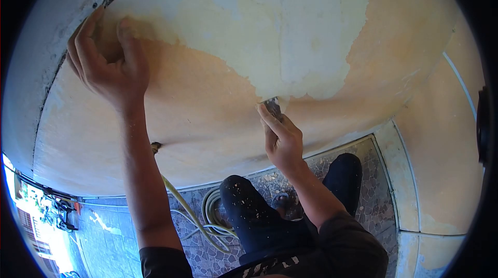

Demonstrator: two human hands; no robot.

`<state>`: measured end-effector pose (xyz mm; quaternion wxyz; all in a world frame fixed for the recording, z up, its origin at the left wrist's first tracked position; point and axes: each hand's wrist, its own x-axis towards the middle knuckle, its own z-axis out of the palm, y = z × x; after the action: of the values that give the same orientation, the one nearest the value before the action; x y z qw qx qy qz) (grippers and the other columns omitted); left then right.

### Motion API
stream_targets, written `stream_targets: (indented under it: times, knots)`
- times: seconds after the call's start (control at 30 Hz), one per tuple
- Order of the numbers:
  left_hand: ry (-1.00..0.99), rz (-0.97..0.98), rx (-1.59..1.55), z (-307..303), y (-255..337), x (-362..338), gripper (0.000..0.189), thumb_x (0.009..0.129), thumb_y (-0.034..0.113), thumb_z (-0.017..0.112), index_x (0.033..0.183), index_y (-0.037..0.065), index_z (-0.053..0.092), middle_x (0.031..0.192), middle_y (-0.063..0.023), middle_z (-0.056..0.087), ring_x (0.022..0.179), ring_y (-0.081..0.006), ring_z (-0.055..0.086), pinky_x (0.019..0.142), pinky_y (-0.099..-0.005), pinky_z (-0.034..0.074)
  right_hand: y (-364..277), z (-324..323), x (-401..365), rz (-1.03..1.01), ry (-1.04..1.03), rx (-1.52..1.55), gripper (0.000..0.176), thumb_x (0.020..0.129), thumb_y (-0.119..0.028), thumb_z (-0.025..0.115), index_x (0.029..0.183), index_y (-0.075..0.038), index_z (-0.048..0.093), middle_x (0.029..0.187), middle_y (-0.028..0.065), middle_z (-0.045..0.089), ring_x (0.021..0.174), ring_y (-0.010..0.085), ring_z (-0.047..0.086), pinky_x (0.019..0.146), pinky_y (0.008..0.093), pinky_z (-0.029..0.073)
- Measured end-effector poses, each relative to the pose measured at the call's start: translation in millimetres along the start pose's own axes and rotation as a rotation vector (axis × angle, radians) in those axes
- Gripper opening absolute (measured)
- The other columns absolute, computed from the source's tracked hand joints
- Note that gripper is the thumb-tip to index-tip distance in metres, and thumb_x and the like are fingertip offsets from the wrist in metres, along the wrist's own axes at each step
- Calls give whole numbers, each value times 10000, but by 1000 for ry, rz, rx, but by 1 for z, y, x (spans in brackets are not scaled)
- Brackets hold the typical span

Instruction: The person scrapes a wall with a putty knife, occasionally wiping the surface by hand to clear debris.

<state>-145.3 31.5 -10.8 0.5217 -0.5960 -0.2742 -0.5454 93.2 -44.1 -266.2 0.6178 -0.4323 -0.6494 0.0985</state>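
My right hand (282, 140) grips a small scraper (272, 105), its metal blade set against the wall at the lower edge of a bare pale patch (311, 34). Orange-tan paint (202, 86) still covers the wall around and below that patch, with a ragged border between the two. Higher on the left, my left hand (111, 65) leans on the wall beside a dark crack along its edge. Its fingers are bent and apart, and nothing shows in them. The scraper's handle is hidden inside my right hand.
A tap (155, 146) sticks out of the wall by my left forearm. A coiled hose (212, 213) lies on the stone-patterned floor (373, 200), near my knees. Paint flakes dot my dark trousers (254, 210). A pale-framed side wall (441, 164) stands at right.
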Motion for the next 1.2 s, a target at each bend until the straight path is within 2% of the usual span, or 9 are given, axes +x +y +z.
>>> stream_targets:
  times: [0.2,0.53,0.73,0.83,0.93,1.0,1.03,1.1,1.2]
  knots:
    - [-39,-67,3,-4,9,-1,300,891,180,750,1167,68,720,1100,-51,687,1043,-238,620,912,-381,499,6,4,0,-51,46,-38,485,944,-18,671,1381,-228,667,930,145,710,749,294,725,617,371,570]
    - [3,-40,-32,1,4,-2,336,859,222,758,1158,78,706,1056,-42,696,983,-234,646,908,-390,477,1,4,6,-46,39,-4,468,947,-17,675,1374,-210,674,934,147,718,763,286,728,618,367,568]
    - [8,1,-19,0,4,1,332,860,217,753,1154,71,704,1050,-43,696,975,-220,650,926,-385,461,2,-4,-1,-11,35,-79,444,950,-23,686,1360,-193,686,879,125,649,731,280,700,629,365,559]
    - [1,-60,-47,1,8,-1,332,856,212,751,1154,72,702,1051,-43,695,969,-216,650,926,-381,460,1,-5,-1,2,28,-69,436,950,-18,686,1351,-189,692,872,115,615,696,274,670,629,356,550]
    - [-11,-38,-31,0,7,-1,333,854,206,750,1156,74,700,1056,-42,694,969,-217,650,927,-382,460,3,-6,2,-21,31,-72,436,952,-7,676,1362,-157,684,840,120,617,682,251,647,607,340,532]
    - [7,-48,-63,2,5,-3,333,851,198,747,1158,78,700,1060,-41,694,970,-217,650,927,-381,460,3,-5,5,-10,74,48,282,972,-25,663,1249,-47,709,804,111,641,667,185,635,575,314,497]
    - [7,-47,-60,2,5,-2,333,851,198,747,1158,78,700,1060,-41,694,970,-217,650,927,-381,460,-1,-3,4,-11,73,51,282,972,-25,663,1249,-47,709,804,111,641,667,185,635,575,314,497]
    - [8,-59,-43,1,9,-2,334,848,195,748,1159,81,701,1057,-39,693,968,-215,650,926,-377,460,-10,0,1,331,169,349,141,992,-79,660,1091,14,702,722,81,651,616,121,596,539,290,456]
    - [-1,-33,-23,0,8,0,330,848,195,748,1154,82,702,1051,-38,693,961,-215,649,924,-374,462,-3,-6,1,486,3,259,193,1015,-177,658,960,7,679,663,48,650,556,100,564,513,288,430]
